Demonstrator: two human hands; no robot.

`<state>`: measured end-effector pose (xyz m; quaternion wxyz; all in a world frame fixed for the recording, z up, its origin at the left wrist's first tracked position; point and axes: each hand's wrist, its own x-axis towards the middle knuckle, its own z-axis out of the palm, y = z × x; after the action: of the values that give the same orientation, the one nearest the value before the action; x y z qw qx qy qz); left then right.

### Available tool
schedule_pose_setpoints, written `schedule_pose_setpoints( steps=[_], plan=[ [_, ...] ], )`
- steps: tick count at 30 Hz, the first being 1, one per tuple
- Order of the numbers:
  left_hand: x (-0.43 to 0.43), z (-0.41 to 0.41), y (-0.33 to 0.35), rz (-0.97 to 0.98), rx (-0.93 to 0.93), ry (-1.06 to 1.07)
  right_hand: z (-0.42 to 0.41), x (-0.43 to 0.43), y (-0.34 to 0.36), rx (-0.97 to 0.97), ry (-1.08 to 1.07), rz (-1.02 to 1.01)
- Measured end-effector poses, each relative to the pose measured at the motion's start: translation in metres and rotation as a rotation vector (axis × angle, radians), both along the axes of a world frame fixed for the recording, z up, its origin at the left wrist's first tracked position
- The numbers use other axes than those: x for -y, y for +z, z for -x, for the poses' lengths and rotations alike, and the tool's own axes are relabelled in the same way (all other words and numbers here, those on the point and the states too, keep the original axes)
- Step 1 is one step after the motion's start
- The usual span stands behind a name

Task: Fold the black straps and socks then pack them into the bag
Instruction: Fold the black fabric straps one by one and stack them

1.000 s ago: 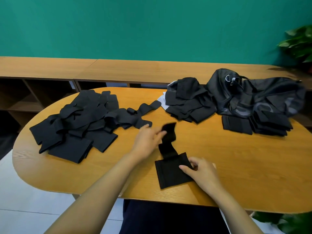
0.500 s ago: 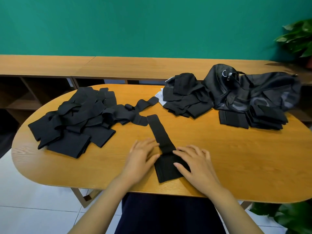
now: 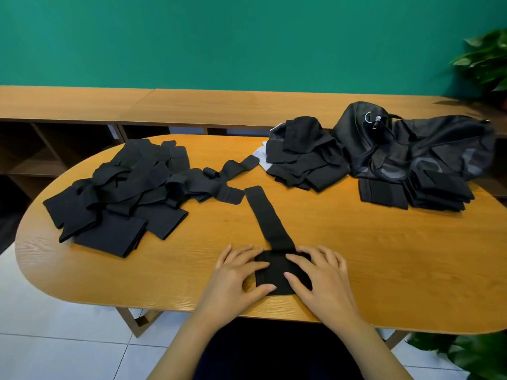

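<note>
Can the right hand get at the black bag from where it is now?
Probably yes. The right hand rests flat on the strap, gripping nothing, and bare tabletop lies between it and the bag. Only the folded stack sits against the bag's near side.

No text, number, brand or sign can be read. The black bag [image 3: 411, 149] carries large pale grey curved markings [image 3: 430, 168] on its front face, towards the lower middle of the bag. Folds in the fabric break them up, so no letter can be made out.
</note>
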<state>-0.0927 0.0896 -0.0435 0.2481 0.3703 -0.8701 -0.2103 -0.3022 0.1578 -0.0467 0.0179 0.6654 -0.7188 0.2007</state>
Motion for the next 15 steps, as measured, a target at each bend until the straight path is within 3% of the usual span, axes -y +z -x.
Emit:
schedule_pose_setpoints(
  steps=[7,15],
  plan=[
    [0.0019,-0.0009,-0.0098,0.069,-0.122,0.03,0.0019,-0.0013,-0.0011,0.045,0.036,0.061],
    [-0.0004,0.0,-0.0057,0.103,-0.039,0.01,0.0036,-0.0027,0.0017,0.12,0.131,0.03]
  ],
)
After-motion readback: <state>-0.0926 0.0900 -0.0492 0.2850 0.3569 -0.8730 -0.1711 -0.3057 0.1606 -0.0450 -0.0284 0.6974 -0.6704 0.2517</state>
